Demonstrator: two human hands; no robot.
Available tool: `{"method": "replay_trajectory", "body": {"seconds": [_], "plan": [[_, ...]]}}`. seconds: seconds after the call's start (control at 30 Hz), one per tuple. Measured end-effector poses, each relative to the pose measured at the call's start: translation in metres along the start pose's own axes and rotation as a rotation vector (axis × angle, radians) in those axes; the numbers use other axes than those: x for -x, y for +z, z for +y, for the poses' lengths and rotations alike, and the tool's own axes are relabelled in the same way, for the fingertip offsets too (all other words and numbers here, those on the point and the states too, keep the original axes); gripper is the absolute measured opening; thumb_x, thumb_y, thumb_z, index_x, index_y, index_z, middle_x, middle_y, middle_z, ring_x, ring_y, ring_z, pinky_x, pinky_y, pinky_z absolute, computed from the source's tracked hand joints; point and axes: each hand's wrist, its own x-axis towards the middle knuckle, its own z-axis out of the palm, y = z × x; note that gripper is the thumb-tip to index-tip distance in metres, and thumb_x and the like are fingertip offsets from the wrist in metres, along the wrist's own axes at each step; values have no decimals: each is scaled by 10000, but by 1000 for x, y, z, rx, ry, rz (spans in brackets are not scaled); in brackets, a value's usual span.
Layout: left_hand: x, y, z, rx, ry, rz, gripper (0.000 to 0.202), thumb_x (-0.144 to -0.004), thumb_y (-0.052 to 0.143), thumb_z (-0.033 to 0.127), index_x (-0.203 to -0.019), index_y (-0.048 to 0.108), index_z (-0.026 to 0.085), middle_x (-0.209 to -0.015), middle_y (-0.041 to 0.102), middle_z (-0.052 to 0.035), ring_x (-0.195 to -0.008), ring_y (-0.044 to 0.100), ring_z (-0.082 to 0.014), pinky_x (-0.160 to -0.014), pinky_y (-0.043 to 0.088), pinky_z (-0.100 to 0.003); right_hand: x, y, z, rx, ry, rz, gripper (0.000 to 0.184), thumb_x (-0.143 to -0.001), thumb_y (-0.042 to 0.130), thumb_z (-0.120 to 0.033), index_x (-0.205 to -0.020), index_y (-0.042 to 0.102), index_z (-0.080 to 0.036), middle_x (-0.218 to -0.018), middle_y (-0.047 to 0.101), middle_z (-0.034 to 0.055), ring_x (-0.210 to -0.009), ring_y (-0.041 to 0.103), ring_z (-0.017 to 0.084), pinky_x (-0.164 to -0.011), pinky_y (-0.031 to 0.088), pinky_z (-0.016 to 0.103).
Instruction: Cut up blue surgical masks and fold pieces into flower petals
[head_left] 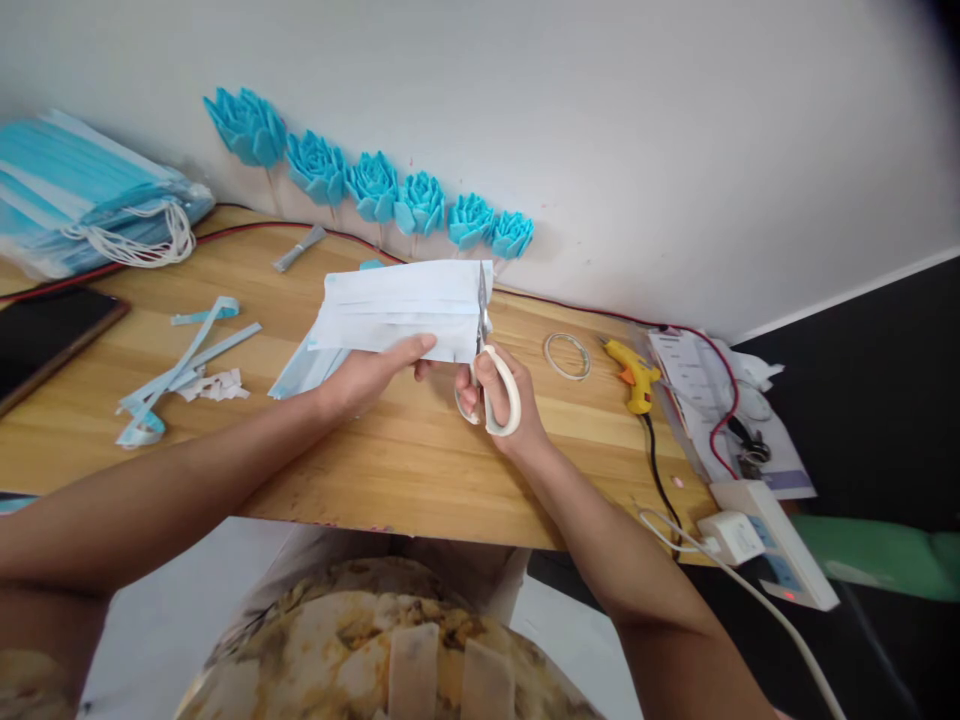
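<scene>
My left hand (375, 372) pinches the lower edge of a white pleated face mask (401, 308) held up over the wooden table (390, 470). My right hand (504, 405) grips white-handled scissors (487, 375), its fingers through the loops. The blades point up and lie along the mask's right edge. Under the mask lies another pale blue mask (300, 368).
Blue paper-like flowers (375, 185) line the wall. A stack of blue masks (82, 195) sits far left, a dark phone (45, 330) beside it. Cut strips (180, 365) lie left. A tape ring (568, 355), yellow glue gun (634, 372), papers and a power strip (776, 540) are right.
</scene>
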Motion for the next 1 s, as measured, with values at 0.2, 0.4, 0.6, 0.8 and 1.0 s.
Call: {"method": "replay_trajectory", "body": {"seconds": [0.2, 0.4, 0.6, 0.8, 1.0], "plan": [[-6, 3, -8, 320, 81, 106, 386, -920, 687, 584, -929, 628, 202, -780, 627, -34, -617, 572, -162, -509, 465, -286, 0, 0, 3, 12, -14, -27, 527, -808, 762, -688, -745, 550, -209, -592, 555, -61, -428, 457, 52, -389, 344, 206], [-7, 2, -11, 348, 50, 178, 347, -964, 653, 536, -992, 613, 192, -814, 637, -50, -688, 623, -174, -505, 472, -265, -3, -5, 8, 64, -51, -96, 518, -844, 704, -715, -917, 576, -219, -792, 655, -22, -547, 536, 72, -483, 428, 233], [-7, 3, -11, 375, 52, 182, 360, -958, 665, 536, -984, 609, 182, -814, 641, -57, -727, 643, -193, -511, 461, -272, -5, -8, 12, 85, -93, -113, 530, -871, 663, -726, -1062, 595, -236, -865, 662, -3, -659, 551, 106, -581, 454, 265], [-3, 3, -9, 359, -5, 126, 339, -978, 630, 508, -938, 628, 172, -770, 609, -31, -634, 562, -152, -524, 465, -276, -5, -8, 13, 53, -84, -99, 514, -874, 671, -716, -1045, 598, -237, -853, 669, 0, -668, 568, 114, -587, 448, 268], [-2, 5, -6, 351, -31, 81, 364, -958, 642, 528, -928, 636, 166, -741, 613, -35, -621, 574, -158, -520, 474, -274, -6, -9, 14, 29, -82, -77, 527, -862, 683, -719, -1053, 606, -234, -841, 666, -3, -673, 585, 118, -602, 473, 272]]}}
